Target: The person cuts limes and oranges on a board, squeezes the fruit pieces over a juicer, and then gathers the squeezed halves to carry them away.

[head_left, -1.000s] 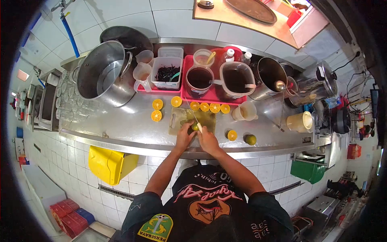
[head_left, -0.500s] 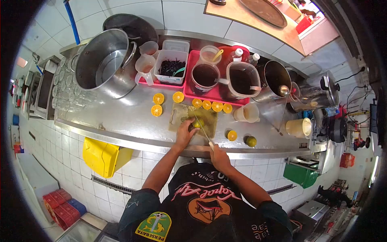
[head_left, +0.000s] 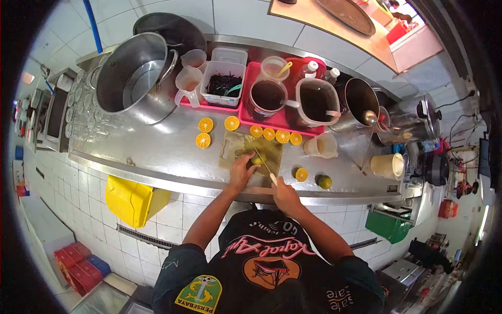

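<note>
My left hand [head_left: 241, 171] presses a small green-yellow citrus fruit [head_left: 258, 158] onto a worn cutting board [head_left: 234, 148] on the steel counter. My right hand [head_left: 286, 193] grips a knife [head_left: 265, 166] by its pale handle, near the counter's front edge. The blade slants up and to the left into the fruit. Several cut orange-fleshed halves [head_left: 275, 135] lie in a row behind the board, and more halves [head_left: 204, 132] lie to its left.
A whole green citrus [head_left: 325, 181] and one half [head_left: 300, 174] lie right of the board. Behind stand a big steel pot [head_left: 134, 78], a red tray [head_left: 246, 116] with pitchers of dark liquid [head_left: 268, 96], plastic jugs, a steel bucket [head_left: 358, 96] and kettles.
My right hand has drawn back from beside the fruit to the counter's front edge, pulling the knife through the fruit. My left hand has stayed on the fruit. The view has shifted slightly.
</note>
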`<action>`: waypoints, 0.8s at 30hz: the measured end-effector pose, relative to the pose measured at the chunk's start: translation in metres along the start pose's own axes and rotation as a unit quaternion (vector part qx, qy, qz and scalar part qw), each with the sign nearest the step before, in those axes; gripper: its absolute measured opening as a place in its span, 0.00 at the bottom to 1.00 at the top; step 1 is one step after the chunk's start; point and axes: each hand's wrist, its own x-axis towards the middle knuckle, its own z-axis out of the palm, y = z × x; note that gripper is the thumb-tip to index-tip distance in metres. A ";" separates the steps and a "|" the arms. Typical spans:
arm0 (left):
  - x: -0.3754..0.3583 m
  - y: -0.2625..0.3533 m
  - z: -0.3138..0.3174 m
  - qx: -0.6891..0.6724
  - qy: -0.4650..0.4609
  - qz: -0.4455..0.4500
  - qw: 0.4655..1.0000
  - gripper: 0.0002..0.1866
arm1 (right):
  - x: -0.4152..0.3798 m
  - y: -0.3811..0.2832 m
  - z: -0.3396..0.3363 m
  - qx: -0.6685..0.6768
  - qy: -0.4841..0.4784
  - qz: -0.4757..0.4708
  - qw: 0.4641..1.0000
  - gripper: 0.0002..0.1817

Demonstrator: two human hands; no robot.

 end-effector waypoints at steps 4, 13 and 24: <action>-0.001 0.006 0.000 0.005 -0.002 -0.016 1.000 0.25 | -0.006 0.005 0.002 -0.016 0.011 -0.007 1.000 0.15; -0.001 0.001 0.000 -0.005 -0.003 -0.012 1.000 0.24 | 0.025 0.008 0.013 -0.016 -0.004 0.007 1.000 0.16; -0.001 -0.001 -0.002 0.007 0.003 -0.006 1.000 0.24 | 0.053 -0.002 0.021 0.001 0.012 -0.019 1.000 0.15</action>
